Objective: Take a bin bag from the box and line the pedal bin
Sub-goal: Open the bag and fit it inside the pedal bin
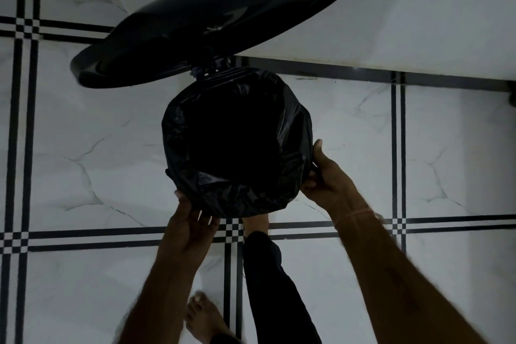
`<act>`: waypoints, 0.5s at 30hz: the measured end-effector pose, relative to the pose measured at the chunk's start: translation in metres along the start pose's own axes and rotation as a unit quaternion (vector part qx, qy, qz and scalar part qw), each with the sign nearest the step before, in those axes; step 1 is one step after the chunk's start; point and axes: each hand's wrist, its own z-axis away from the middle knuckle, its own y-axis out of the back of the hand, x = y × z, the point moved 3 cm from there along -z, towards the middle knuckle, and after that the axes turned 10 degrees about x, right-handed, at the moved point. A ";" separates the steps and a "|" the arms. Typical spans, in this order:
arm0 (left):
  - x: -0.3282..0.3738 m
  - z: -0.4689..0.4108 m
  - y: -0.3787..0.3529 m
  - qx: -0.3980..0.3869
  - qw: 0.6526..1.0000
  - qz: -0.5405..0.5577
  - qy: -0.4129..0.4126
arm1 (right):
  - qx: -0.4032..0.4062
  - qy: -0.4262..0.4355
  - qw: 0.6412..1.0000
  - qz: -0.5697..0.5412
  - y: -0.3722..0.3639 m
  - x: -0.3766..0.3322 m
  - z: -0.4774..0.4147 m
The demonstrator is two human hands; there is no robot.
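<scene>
Bare foot [202, 315] planted on floor [83, 170]. Other leg [276, 282], dark trouser, reaches under bin front; likely pressing pedal, pedal itself hidden. Left hand [190, 220] grips bin bag [243, 193] overhang at near rim. Right hand [325, 179] pinches bag edge at right side. Bag sits mouth-open inside pedal bin [208, 67], folded over rim all round. Left to do, by judgement: tug overhang even, let go. Lid [195, 31] raised beyond; wall [391, 8] behind. Box not in view. Nothing blocks hands.

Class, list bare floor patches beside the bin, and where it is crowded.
Free: floor left of the bin bag, and right of the right hand. Crowded: front, with left hand and leg; behind, under the lid.
</scene>
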 end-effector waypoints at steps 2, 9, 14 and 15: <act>-0.004 -0.002 0.002 -0.002 1.000 0.004 -0.001 | 0.011 0.004 1.000 0.007 -0.001 -0.005 -0.001; -0.002 -0.019 -0.005 0.014 1.000 -0.024 -0.005 | 0.080 0.018 0.996 0.023 -0.001 0.002 -0.005; -0.009 0.001 0.006 -0.016 0.997 0.073 -0.007 | -0.031 0.044 0.998 0.028 0.002 -0.007 0.005; -0.012 0.003 0.009 -0.025 0.997 0.067 -0.001 | -0.022 0.047 0.998 0.027 0.004 -0.008 0.005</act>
